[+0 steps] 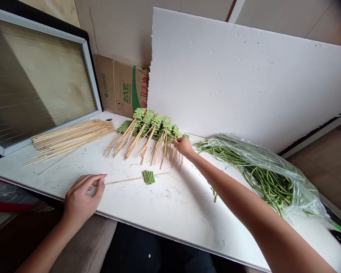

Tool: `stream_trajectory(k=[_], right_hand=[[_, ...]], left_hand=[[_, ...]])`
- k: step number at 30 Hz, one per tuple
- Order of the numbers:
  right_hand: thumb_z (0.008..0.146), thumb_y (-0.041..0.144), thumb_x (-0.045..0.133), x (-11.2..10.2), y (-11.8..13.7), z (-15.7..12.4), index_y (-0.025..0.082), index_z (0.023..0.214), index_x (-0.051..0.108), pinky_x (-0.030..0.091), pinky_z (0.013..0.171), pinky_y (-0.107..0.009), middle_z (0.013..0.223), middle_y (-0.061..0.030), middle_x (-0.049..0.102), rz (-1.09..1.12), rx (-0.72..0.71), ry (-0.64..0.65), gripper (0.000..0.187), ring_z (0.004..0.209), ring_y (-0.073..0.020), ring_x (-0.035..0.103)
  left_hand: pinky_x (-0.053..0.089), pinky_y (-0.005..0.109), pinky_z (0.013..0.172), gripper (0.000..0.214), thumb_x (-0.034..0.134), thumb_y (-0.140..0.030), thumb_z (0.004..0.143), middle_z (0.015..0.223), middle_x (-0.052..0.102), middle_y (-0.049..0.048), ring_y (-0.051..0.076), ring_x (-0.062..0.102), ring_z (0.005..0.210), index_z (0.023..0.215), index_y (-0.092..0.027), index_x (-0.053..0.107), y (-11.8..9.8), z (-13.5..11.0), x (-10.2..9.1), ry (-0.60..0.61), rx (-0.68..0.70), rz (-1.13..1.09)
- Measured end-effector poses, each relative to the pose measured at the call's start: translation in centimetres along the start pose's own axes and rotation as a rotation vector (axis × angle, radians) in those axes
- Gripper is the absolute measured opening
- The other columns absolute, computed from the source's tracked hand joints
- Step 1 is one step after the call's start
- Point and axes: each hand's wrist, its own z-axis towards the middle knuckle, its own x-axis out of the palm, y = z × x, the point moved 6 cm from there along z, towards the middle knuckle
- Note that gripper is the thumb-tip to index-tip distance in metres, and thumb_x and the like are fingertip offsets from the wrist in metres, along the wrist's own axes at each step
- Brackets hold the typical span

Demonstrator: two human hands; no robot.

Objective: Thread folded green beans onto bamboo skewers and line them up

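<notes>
My left hand (pixel 83 193) is closed at the table's near left, thumb and index finger together around the blunt end of a bamboo skewer. Several short green bean pieces (pixel 149 177) sit side by side on that skewer, and its tip sticks out to the right. My right hand (pixel 183 147) reaches to the right end of a stacked pile of green bean skewers (pixel 156 125). Its fingers are pinched together among the stick ends; what they hold, if anything, is hidden. The pile's bare sticks point toward me.
Loose bamboo skewers (pixel 74 136) lie at the left beside a framed glass panel (pixel 45 76). Long green beans (pixel 261 178) spill from a clear plastic bag (pixel 307 193) at right. A few cut bean pieces (pixel 215 194) lie near my right forearm. A cardboard box (pixel 122 87) and white foam board (pixel 230 76) stand behind.
</notes>
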Motion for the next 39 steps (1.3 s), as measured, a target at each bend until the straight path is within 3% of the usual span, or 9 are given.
stream_trajectory(k=[6, 12, 17, 25, 33, 39], right_hand=[[0.091, 0.022, 0.052, -2.8, -1.3, -0.5, 0.024, 0.054, 0.031, 0.021, 0.052, -0.028, 0.05, 0.0051, 0.027, 0.011, -0.06, -0.04, 0.042, 0.051, -0.0105, 0.025], [0.09, 0.022, 0.054, -5.8, -4.8, -1.6, 0.023, 0.053, 0.032, 0.019, 0.052, -0.029, 0.049, 0.0049, 0.029, -0.17, -0.07, -0.038, 0.043, 0.051, -0.0103, 0.024], [0.089, 0.022, 0.056, -4.8, -6.7, -1.8, 0.022, 0.053, 0.038, 0.02, 0.051, -0.029, 0.049, 0.0027, 0.039, -0.28, -0.013, 0.028, 0.04, 0.048, -0.0105, 0.031], [0.091, 0.024, 0.057, -2.2, -6.6, -1.7, 0.022, 0.055, 0.039, 0.019, 0.052, -0.03, 0.051, 0.0008, 0.04, -0.417, 0.014, 0.054, 0.04, 0.049, -0.0115, 0.031], [0.095, 0.027, 0.055, -2.1, -6.6, -1.4, 0.022, 0.055, 0.036, 0.02, 0.052, -0.03, 0.051, 0.0011, 0.038, -0.386, 0.042, 0.096, 0.045, 0.047, -0.0114, 0.03], [0.099, 0.031, 0.051, -2.5, -6.5, -1.7, 0.021, 0.056, 0.046, 0.025, 0.054, -0.029, 0.053, -0.0025, 0.047, -0.436, 0.074, 0.088, 0.045, 0.049, -0.0135, 0.04]], left_hand=[[0.052, 0.03, 0.073, 0.015, 0.06, -0.023, 0.101, 0.093, 0.073, 0.0046, 0.02, 0.066, 0.081, 0.108, -0.022, 0.074, -0.1, 0.0, 0.0, -0.004, 0.004, 0.005], [0.051, 0.03, 0.072, 0.016, 0.061, -0.022, 0.1, 0.09, 0.073, 0.0035, 0.02, 0.067, 0.081, 0.108, -0.022, 0.074, -0.2, 0.1, 0.0, -0.014, 0.008, -0.001], [0.051, 0.03, 0.072, 0.016, 0.061, -0.022, 0.1, 0.09, 0.072, 0.0032, 0.019, 0.065, 0.081, 0.109, -0.022, 0.074, -0.1, 0.0, 0.1, -0.008, 0.004, -0.003], [0.05, 0.03, 0.071, 0.015, 0.063, -0.022, 0.099, 0.088, 0.071, 0.0015, 0.018, 0.064, 0.079, 0.109, -0.023, 0.075, 0.1, 0.0, 0.0, -0.026, 0.012, -0.008], [0.051, 0.031, 0.072, 0.014, 0.064, -0.021, 0.099, 0.089, 0.071, 0.0012, 0.018, 0.065, 0.079, 0.108, -0.024, 0.074, 0.0, 0.1, 0.0, -0.033, 0.02, -0.017], [0.052, 0.031, 0.072, 0.014, 0.063, -0.022, 0.099, 0.089, 0.071, 0.0016, 0.018, 0.066, 0.079, 0.108, -0.024, 0.075, -0.1, 0.2, 0.0, -0.036, 0.013, -0.014]])
